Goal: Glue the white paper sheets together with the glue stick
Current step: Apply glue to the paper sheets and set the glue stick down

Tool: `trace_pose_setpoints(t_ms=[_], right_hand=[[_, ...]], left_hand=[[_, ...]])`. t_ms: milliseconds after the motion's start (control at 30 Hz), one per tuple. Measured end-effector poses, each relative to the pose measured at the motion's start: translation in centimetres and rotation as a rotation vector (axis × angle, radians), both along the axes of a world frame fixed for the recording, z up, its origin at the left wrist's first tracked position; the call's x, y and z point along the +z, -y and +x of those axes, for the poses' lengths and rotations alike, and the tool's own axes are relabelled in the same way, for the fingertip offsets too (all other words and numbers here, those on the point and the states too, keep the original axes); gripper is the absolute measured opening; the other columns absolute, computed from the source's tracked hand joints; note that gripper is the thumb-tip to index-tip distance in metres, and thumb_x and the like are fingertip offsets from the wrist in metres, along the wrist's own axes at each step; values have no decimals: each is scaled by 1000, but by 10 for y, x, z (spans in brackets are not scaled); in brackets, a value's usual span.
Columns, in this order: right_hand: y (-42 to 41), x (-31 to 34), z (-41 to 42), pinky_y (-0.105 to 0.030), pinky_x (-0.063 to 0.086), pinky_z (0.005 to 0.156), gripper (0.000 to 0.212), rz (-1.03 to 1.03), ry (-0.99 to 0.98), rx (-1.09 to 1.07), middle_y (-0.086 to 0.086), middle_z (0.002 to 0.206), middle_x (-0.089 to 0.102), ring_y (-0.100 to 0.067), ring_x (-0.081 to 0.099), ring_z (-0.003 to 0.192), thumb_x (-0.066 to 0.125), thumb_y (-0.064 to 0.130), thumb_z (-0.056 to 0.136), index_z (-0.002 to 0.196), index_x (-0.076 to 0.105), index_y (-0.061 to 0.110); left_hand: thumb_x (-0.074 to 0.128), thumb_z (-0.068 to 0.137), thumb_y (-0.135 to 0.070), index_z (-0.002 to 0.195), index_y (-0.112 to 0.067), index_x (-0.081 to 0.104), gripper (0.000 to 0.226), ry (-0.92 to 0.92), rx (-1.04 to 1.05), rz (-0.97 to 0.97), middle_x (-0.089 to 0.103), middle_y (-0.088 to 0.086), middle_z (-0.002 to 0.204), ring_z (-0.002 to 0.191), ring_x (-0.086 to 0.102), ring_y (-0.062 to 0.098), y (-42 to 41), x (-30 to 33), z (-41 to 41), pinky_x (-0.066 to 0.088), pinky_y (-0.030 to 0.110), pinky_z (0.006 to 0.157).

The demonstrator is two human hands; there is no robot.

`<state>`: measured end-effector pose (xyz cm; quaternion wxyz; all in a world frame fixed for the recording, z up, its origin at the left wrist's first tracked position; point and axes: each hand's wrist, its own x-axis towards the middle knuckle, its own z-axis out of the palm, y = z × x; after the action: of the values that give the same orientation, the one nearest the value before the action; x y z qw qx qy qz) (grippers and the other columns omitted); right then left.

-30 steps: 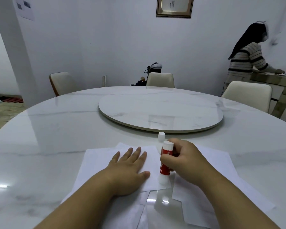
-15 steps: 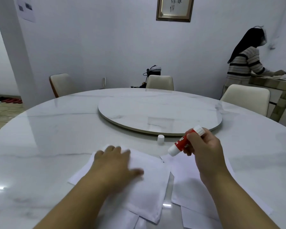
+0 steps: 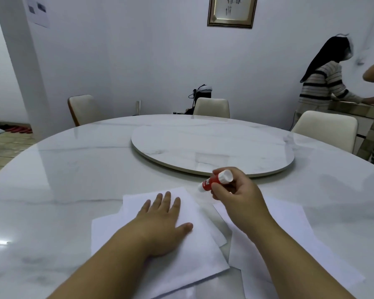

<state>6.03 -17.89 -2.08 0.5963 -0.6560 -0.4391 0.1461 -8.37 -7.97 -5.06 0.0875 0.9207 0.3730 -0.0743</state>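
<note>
A person's two bare forearms reach forward over a large round white marble table (image 3: pixel 73 169) with a raised round marble turntable (image 3: pixel 212 149) at its centre. The left hand (image 3: pixel 160 221) lies flat, palm down, fingers spread and straight, pressing on a stack of plain white paper sheets (image 3: pixel 194 255) at about 6 o'clock on the table, near the close edge; it grips nothing. The top sheet sits skewed over the ones beneath, so their corners fan out to the left and right. More loose white paper sheets (image 3: pixel 289 223) lie just beside the stack at about 5 o'clock, partly under the right forearm. The right hand (image 3: pixel 235 195) is raised above the table between the stack and the turntable's near rim, fingers curled closed around a small red glue stick with white ends (image 3: pixel 214 181). The stick is tilted, its lower white end pointing down and left toward the far right corner of the top sheet, not touching it as far as can be told. Cream padded chairs (image 3: pixel 212 107) ring the far side at 10, 12 and 2 o'clock. Against the pale wall at 2 o'clock, another person in a striped top (image 3: pixel 324 87) bends over a counter.
</note>
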Motion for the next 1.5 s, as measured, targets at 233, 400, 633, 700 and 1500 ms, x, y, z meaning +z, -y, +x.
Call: trace_pose_setpoints(t_ms=[233, 400, 633, 700, 1500], right_hand=[[-38, -8, -3, -27, 52, 84, 19, -156, 160, 136, 13, 86, 72, -5, 66, 87, 58, 12, 88, 95, 59, 29], [-46, -16, -8, -17, 49, 79, 18, -205, 233, 193, 13, 93, 71, 3, 66, 84, 56, 14, 90, 103, 59, 26], [-12, 10, 0, -35, 53, 77, 12, -343, 309, 214, 5, 88, 70, -17, 66, 80, 61, 24, 77, 89, 61, 29], [2, 19, 1, -38, 54, 76, 10, -429, 295, 285, 4, 81, 70, -13, 66, 70, 62, 24, 75, 84, 63, 27], [22, 27, 38, -30, 40, 61, 13, 106, -425, 77, 0, 56, 59, -17, 46, 55, 50, 6, 88, 82, 62, 6]], left_hand=[[15, 96, -50, 149, -22, -11, 65, 26, -17, -5, -20, -1, 158, 145, -19, 16, 0, 0, -1, -8, 38, 119], [10, 100, -37, 150, -21, -8, 56, 72, -18, -20, -16, 0, 159, 146, -16, 16, -1, 1, -1, -7, 36, 119], [12, 101, -31, 150, -20, -3, 53, 87, -22, -68, -12, 0, 159, 147, -11, 16, -4, 7, -2, -4, 34, 119], [12, 100, -32, 150, -20, -4, 53, 81, -20, -60, -12, 0, 159, 146, -11, 16, -4, 7, -1, -4, 34, 119], [37, 88, -59, 136, -28, 39, 57, 114, 91, 229, 38, 0, 143, 132, 29, 23, -3, 14, -1, 28, 39, 103]])
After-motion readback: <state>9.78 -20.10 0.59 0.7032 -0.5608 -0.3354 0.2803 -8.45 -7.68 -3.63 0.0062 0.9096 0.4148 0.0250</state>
